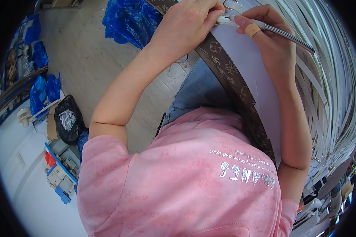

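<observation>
My right hand (pixel 275 37) grips a slim pen-like tool with a silver metal shaft (pixel 292 38), its white front end pointing left. A tan bandage (pixel 252 29) wraps my right thumb. Close by on the left, my left hand (pixel 190 25) is closed, thumb and fingers pinched together. Whatever it holds is mostly hidden; a small white piece (pixel 223 19) shows between the hands, touching or nearly touching the tool's front end. Just above is a thin metal loop (pixel 232 4). Under both hands lies a white work surface (pixel 249 71) with a brown patterned edge (pixel 235 73).
A large heap of long white strips (pixel 324 79) fills the right side. On the floor, a blue plastic bag (pixel 128 21) lies left of my left hand. Farther left stand a black bag (pixel 69 122), more blue bags (pixel 43 94) and a blue-edged shelf (pixel 61 173).
</observation>
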A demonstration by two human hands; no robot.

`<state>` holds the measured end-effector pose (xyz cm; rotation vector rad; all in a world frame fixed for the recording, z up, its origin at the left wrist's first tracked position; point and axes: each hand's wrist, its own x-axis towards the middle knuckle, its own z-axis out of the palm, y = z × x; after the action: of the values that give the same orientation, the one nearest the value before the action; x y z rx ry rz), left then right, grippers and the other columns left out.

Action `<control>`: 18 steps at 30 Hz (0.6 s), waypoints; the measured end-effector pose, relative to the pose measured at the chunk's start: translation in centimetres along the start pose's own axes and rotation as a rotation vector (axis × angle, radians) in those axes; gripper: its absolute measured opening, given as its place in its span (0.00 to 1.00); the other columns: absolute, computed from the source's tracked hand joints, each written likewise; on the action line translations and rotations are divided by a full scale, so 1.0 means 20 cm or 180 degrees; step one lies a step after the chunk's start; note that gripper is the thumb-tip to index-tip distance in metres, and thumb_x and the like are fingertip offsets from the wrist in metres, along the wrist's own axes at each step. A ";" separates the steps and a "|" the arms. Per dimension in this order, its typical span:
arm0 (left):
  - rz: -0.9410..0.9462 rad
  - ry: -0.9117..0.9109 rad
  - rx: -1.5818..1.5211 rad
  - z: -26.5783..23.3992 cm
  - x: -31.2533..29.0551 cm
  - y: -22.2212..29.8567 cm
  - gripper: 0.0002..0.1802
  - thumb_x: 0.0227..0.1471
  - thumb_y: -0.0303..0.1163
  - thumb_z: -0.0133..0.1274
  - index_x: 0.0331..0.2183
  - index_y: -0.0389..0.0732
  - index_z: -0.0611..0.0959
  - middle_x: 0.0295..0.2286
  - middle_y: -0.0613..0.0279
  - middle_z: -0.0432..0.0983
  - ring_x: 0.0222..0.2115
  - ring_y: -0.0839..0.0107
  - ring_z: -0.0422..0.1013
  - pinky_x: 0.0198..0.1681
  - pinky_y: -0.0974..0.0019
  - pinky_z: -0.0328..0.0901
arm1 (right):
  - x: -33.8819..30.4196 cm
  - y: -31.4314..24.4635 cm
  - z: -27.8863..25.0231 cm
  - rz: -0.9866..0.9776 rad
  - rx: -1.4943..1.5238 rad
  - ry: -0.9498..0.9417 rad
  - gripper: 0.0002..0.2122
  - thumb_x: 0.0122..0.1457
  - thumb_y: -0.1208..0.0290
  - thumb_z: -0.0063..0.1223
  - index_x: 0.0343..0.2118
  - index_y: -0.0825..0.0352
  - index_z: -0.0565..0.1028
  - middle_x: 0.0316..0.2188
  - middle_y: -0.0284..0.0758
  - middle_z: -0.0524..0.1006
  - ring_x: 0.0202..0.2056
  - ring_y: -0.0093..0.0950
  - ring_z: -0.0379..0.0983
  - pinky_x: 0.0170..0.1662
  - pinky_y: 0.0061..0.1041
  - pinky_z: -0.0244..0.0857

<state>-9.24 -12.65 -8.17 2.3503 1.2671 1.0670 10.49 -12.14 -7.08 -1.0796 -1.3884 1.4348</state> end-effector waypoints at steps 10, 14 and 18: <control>-0.0410 -0.0242 -0.0199 -0.03 0.03 0.08 0.05 0.55 0.24 0.52 0.35 0.32 0.76 0.29 0.46 0.73 0.31 0.47 0.72 0.34 0.56 0.67 | 0.22 0.32 0.07 -0.2712 0.2827 -0.1346 0.05 0.55 0.79 0.60 0.31 0.71 0.73 0.25 0.33 0.77 0.28 0.19 0.73 0.34 0.17 0.66; 0.1028 0.0406 0.0173 0.03 0.00 -0.08 0.05 0.55 0.24 0.51 0.35 0.32 0.76 0.30 0.46 0.73 0.31 0.47 0.72 0.34 0.56 0.67 | 0.23 0.33 0.09 -0.2693 0.2848 -0.1370 0.05 0.55 0.80 0.59 0.31 0.71 0.73 0.25 0.33 0.77 0.28 0.18 0.73 0.34 0.17 0.66; 0.1082 0.0424 0.0148 0.04 0.00 -0.10 0.05 0.55 0.24 0.52 0.35 0.33 0.76 0.30 0.46 0.73 0.31 0.47 0.72 0.34 0.56 0.67 | 0.23 0.32 0.08 -0.2703 0.2820 -0.1341 0.05 0.55 0.79 0.60 0.31 0.71 0.73 0.25 0.33 0.77 0.28 0.18 0.73 0.33 0.16 0.66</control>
<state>-9.85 -11.41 -9.87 2.6326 0.9607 1.3260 7.72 -8.35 -13.54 0.3712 -1.0498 1.3797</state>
